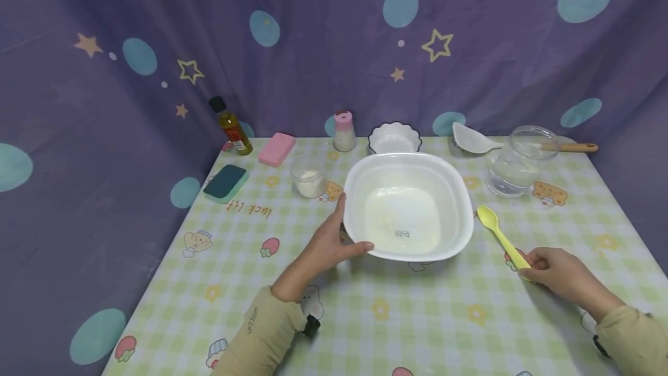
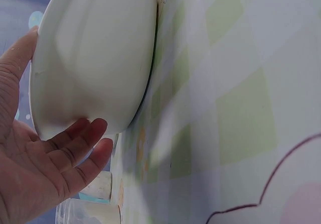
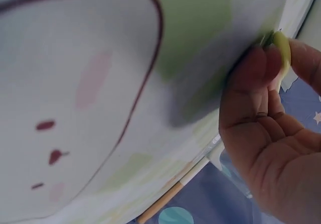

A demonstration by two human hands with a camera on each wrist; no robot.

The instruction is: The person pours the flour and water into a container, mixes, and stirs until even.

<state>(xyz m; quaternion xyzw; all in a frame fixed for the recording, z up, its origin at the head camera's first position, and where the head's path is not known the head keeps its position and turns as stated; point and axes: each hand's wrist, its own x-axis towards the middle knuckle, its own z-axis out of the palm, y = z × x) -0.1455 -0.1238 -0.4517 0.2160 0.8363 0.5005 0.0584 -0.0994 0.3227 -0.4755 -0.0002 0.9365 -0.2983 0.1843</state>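
A white rounded-square basin (image 1: 459,219) stands mid-table, with a thin pale layer over its bottom. My left hand (image 1: 327,242) rests against its near left corner. The thumb lies at the rim, and in the left wrist view the spread fingers (image 2: 83,171) touch or nearly touch the outer wall of the basin (image 2: 95,58). To the right, my right hand (image 1: 561,274) pinches the handle end of a yellow spoon (image 1: 503,239), its bowl pointing away toward the basin's right side. In the right wrist view, only a bit of the spoon (image 3: 283,50) shows between thumb and fingers.
Behind the basin stand a glass cup of white powder (image 1: 309,181), a pink-topped shaker (image 1: 344,132) and a scalloped dish (image 1: 395,137). A water jug (image 1: 514,170) and a wooden-handled spatula (image 1: 472,139) lie right. Two sponges (image 1: 278,149) and an oil bottle (image 1: 233,131) are left.
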